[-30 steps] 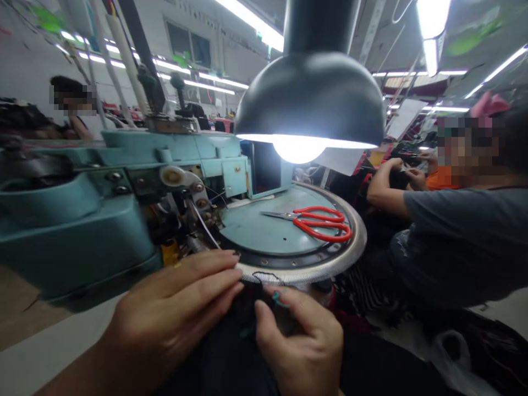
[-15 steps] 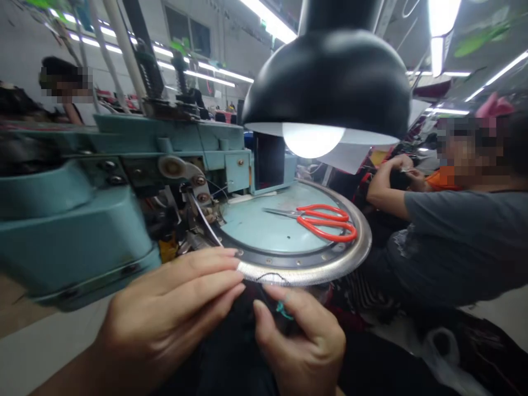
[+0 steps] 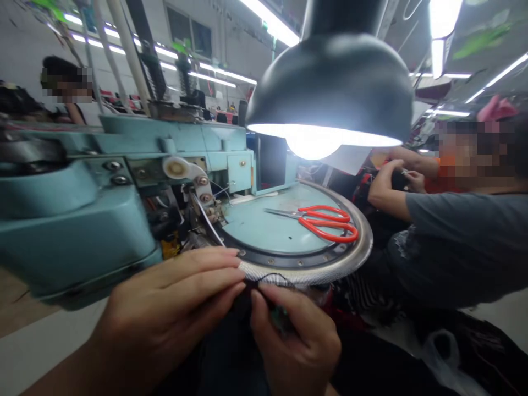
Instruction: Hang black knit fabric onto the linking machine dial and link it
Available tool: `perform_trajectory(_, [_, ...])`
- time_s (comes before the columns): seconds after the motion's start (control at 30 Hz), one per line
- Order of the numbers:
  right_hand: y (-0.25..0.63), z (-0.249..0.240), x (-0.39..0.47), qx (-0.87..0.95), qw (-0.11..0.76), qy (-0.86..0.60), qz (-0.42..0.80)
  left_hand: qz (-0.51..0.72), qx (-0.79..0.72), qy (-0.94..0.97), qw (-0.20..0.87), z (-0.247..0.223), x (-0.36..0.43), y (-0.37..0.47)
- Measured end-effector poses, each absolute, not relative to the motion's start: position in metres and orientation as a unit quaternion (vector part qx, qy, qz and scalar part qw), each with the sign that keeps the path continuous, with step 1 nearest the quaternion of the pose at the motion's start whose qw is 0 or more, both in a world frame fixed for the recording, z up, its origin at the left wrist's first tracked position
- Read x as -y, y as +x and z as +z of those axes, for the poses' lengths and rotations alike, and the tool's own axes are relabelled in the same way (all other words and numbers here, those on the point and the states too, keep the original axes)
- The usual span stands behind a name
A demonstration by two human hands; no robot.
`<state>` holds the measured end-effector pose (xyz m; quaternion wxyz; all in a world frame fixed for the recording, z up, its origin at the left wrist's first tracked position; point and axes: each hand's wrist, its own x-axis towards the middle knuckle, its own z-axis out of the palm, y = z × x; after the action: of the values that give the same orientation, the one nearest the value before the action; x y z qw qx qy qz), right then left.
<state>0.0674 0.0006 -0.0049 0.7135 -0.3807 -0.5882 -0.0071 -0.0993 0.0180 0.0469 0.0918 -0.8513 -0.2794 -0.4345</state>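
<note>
My left hand [image 3: 173, 308] lies along the near edge of the toothed metal ring [image 3: 313, 274], its fingers pressed together on dark fabric [image 3: 231, 341]. To its right, my right hand [image 3: 297, 335] pinches the dark fabric between thumb and index finger just below the ring. A thin black thread [image 3: 274, 275] arcs over the teeth above that pinch. Green thread [image 3: 280, 316] shows partly inside my right hand. Red-handled scissors [image 3: 325, 223] lie on the green plate within the ring.
A green machine body [image 3: 82, 236] stands at the left, with a guide arm [image 3: 198, 181] near my left fingertips. A black lamp [image 3: 334, 93] hangs low over the ring. A person in a grey shirt [image 3: 462, 242] sits at the right.
My right hand has moved slightly left and its thumb and index finger have drawn closer together. The green thread is now more hidden. My left hand has hardly moved.
</note>
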Motion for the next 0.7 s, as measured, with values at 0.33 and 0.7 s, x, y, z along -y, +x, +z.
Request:
perform_trajectory(0.33, [0.0625, -0.0054, -0.0031, 0.564, 0.715, -0.409, -0.068, -0.409, 0.279, -0.864, 0.086, 0.0509, -0.0180, -0.1010])
perform_trajectory(0.7, [0.0587, -0.0092, -0.0045, 0.549, 0.723, -0.411, -0.089, -0.398, 0.286, -0.866, 0.097, 0.0490, -0.0181, -0.1020])
